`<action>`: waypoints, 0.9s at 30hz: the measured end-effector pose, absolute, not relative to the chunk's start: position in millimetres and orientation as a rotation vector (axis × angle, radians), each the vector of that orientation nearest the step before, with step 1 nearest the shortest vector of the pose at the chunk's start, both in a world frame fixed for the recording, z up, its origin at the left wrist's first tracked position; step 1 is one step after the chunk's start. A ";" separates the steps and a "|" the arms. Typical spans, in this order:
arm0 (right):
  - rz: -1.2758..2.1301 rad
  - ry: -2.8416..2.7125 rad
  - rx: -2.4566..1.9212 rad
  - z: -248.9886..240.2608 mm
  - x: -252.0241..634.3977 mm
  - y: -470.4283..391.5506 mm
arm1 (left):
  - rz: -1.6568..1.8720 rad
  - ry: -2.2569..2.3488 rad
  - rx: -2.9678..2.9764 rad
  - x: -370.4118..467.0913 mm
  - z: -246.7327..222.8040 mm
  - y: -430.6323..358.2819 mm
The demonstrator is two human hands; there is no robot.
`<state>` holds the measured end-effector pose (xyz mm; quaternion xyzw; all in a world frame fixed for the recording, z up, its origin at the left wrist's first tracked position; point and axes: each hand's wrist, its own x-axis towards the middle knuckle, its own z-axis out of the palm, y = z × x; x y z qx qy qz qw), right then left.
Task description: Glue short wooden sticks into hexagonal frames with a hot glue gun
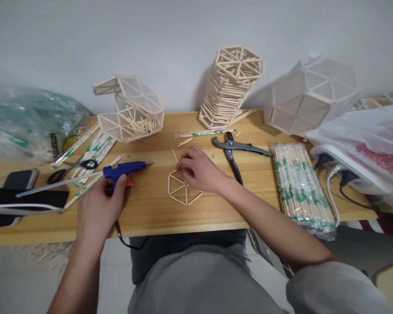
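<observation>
My left hand (100, 207) is closed round the handle of a blue hot glue gun (126, 169) with an orange trigger. Its nozzle points right, and a long pale glue stick (60, 185) sticks out of its back. With its fingers pinched together, my right hand (198, 170) is over the upper part of a small flat hexagon (177, 190) of wooden sticks with spokes meeting in the middle. A short piece of chopstick (174, 154) juts out beyond those fingertips. The hand hides the hexagon's upper right side.
Behind stand a tall stick tower (227, 91), an open paper-panelled stick frame (131, 109) and a closed one (309, 96). Cutting pliers (231, 150), packed chopsticks (301, 183) and a power strip (353, 168) lie right; scissors (88, 164), phones (19, 179) and a plastic bag (29, 122) left.
</observation>
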<state>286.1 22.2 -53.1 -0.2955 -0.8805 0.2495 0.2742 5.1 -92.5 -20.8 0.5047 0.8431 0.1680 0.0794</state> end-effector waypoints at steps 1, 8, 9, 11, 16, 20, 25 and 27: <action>0.657 -2.372 -0.788 -52.6 285.6 21.0 | 0.454 2.512 1.513 4.3 -19.8 -93.5; 0.567 -2.390 -0.689 -51.8 281.6 14.3 | 0.529 2.577 1.890 22.0 -16.5 -107.4; 0.563 -2.396 -0.677 -51.6 281.4 13.8 | 0.612 2.485 2.003 28.7 -19.0 -109.5; 0.560 -2.410 -0.655 -51.4 281.2 13.1 | 0.726 2.135 2.244 43.2 -26.9 -112.7; 0.546 -2.433 -0.661 -54.4 280.2 13.0 | 0.801 1.596 2.480 67.6 -49.6 -113.9; 0.529 -2.438 -0.667 -58.6 278.9 13.7 | 0.826 1.560 2.493 68.8 -56.5 -112.5; 0.549 -2.454 -0.690 -59.4 277.3 14.2 | 0.827 1.546 2.484 66.3 -57.8 -112.9; 0.572 -2.455 -0.712 -58.4 276.9 14.4 | 0.817 1.548 2.479 66.2 -58.3 -113.0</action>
